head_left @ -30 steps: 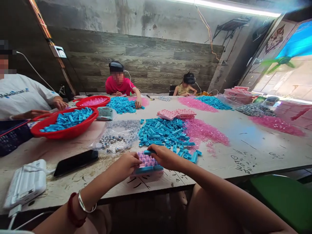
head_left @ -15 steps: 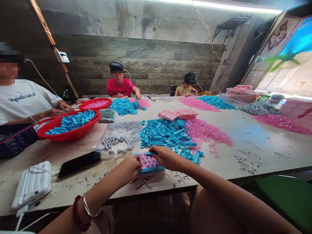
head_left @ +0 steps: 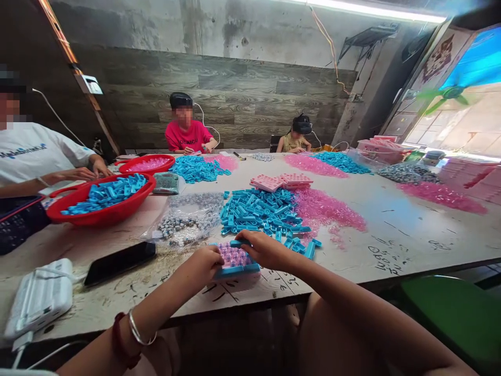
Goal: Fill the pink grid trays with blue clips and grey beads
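Observation:
A pink tray [head_left: 238,257] filled with clear pinkish pieces lies at the table's near edge, a blue plastic strip [head_left: 238,270] along its near side. My right hand [head_left: 261,248] pinches a small blue plastic piece [head_left: 239,243] over the tray's far side. At the tray's left side, my left hand [head_left: 210,262] is closed with its fingertips against the tray; what they hold, if anything, is hidden. Just beyond lies a heap of blue plastic pieces [head_left: 256,211], beside a pile of pink clear pieces [head_left: 332,211].
Left of the heap lies a clear bag of small grey parts [head_left: 191,214]. A black phone [head_left: 120,262] and a white power bank [head_left: 41,295] lie at the left. Beyond is a red basin [head_left: 97,216] of blue pieces. Pink trays [head_left: 281,182] sit behind the heap. Three people work around the table.
The view has shifted slightly, moving the scene left. Both my hands keep about the same place on the tray. The person in the pink shirt has drawn one hand back.

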